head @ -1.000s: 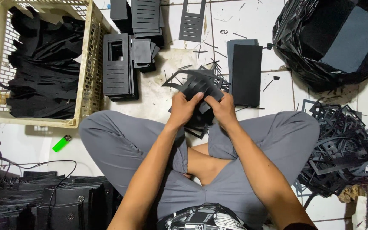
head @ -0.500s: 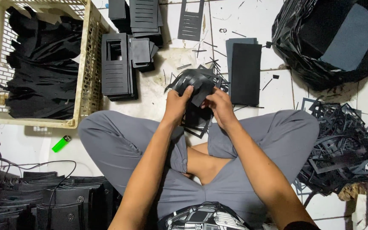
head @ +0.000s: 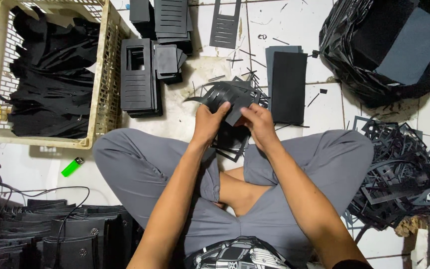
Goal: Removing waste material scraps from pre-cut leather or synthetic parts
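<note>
crate [head: 103,74] left | slotted sheet [head: 230,97] centre | offcut heap [head: 399,169] right

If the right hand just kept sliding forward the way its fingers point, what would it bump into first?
The right hand already touches the slotted black sheet and would push further onto it. Depth is unclear.

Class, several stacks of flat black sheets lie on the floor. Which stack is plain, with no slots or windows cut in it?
The plain rectangular stack just beyond the right hand. The slotted stacks near the crate all show cut slits or a window.
</note>
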